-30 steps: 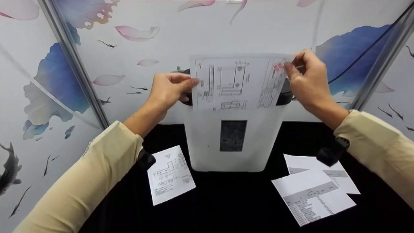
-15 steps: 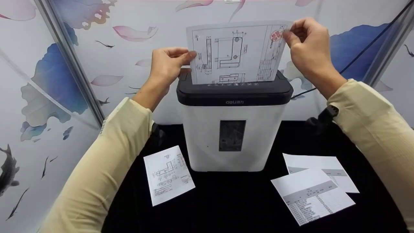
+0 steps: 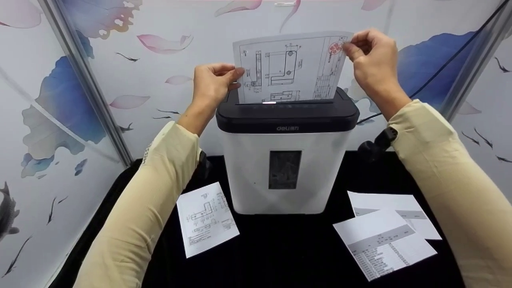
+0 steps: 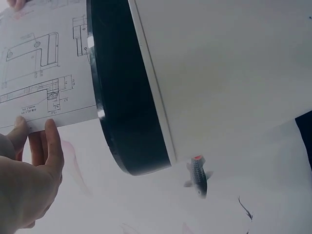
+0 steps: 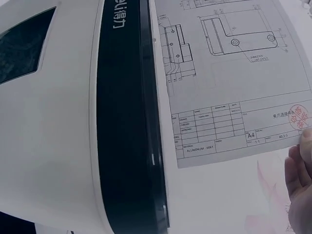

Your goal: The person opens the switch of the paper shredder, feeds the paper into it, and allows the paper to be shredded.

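Note:
A sheet of paper (image 3: 308,68) with a technical drawing and a red stamp stands upright over the paper shredder (image 3: 286,172). Its lower edge is at the slot in the shredder's black top (image 3: 288,118), where a small white light shows. My left hand (image 3: 214,86) pinches the sheet's left edge, low down near the top cover. Higher up, at the upper right corner beside the stamp, my right hand (image 3: 376,60) pinches it between thumb and fingers. The left wrist view shows the thumb and fingertips (image 4: 53,141) on the sheet's edge.
Another drawing sheet (image 3: 208,220) lies on the black cloth (image 3: 276,256) left of the shredder. Two overlapping printed sheets (image 3: 384,240) lie to its right. A black cable (image 3: 444,64) runs behind, along a patterned wall (image 3: 172,24).
From in front of the shredder, both hands have raised the sheet and brought its lower edge to the slot. In the last half second they have come slightly lower, and a light shows at the slot.

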Motion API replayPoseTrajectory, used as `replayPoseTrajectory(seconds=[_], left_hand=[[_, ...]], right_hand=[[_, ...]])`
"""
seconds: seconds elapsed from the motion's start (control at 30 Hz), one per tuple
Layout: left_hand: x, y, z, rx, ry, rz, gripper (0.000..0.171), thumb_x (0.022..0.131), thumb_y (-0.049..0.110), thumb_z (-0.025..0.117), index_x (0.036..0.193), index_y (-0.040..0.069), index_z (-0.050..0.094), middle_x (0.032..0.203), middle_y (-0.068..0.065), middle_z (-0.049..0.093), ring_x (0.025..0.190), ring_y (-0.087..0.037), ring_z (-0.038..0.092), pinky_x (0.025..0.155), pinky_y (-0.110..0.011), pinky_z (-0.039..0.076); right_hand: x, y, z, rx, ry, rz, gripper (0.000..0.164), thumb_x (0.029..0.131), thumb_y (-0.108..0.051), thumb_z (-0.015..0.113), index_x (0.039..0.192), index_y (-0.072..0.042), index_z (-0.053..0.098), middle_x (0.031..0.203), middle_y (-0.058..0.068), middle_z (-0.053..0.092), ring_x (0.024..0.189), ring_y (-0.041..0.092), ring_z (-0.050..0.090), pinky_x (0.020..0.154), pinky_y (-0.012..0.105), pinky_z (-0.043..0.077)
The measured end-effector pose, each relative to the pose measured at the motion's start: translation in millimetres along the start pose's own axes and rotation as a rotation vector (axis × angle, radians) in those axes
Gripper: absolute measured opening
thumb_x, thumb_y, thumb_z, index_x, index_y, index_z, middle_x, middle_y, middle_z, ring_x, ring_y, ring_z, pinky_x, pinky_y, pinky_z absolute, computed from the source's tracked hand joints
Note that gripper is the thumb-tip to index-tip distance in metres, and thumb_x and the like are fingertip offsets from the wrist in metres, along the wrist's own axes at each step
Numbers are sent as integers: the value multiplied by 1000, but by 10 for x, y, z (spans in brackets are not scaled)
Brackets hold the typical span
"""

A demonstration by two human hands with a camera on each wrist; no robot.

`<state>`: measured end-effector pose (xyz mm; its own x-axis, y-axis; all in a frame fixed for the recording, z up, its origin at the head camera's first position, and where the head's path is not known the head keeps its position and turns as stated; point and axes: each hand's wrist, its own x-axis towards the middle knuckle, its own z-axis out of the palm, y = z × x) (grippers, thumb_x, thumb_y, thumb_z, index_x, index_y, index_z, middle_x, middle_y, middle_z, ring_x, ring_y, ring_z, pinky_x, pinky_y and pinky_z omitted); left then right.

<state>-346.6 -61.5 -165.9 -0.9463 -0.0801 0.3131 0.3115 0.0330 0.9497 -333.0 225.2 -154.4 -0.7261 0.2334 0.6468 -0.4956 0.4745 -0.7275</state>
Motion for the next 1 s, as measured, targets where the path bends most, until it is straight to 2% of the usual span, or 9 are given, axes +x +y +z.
replayPoseTrajectory(seconds=[0.37, 0.6, 0.73, 1.0], left_hand=[[33, -105, -8, 53, 12, -11, 28, 76, 15, 72, 99, -1, 69, 87, -6, 67, 72, -19, 69, 73, -25, 57], [19, -226, -16, 126, -16, -34, 28, 78, 18, 70, 100, 1, 69, 96, -9, 68, 82, -21, 70, 74, -24, 56], [14, -262, -22, 189, -18, -32, 28, 79, 20, 70, 100, 3, 69, 98, -11, 68, 84, -21, 69, 74, -23, 56], [-11, -314, -51, 420, 26, -6, 27, 78, 28, 71, 98, 9, 72, 91, -4, 69, 76, -11, 61, 66, -19, 49]], right_hand=[[-27, 91, 49, -64, -21, 23, 10, 85, -17, 64, 90, -9, 61, 76, -11, 55, 71, 3, 49, 67, 16, 41], [-76, 183, 80, -111, -38, 32, 8, 86, -18, 64, 88, -11, 61, 74, -12, 54, 68, 2, 48, 63, 15, 40], [-111, 224, 95, -135, -46, 20, 10, 86, -19, 64, 89, -10, 61, 73, -12, 53, 68, 2, 48, 62, 15, 40], [-155, 268, 110, -149, -110, 68, 13, 86, -23, 63, 90, -11, 60, 76, -10, 54, 72, 4, 49, 65, 16, 42]])
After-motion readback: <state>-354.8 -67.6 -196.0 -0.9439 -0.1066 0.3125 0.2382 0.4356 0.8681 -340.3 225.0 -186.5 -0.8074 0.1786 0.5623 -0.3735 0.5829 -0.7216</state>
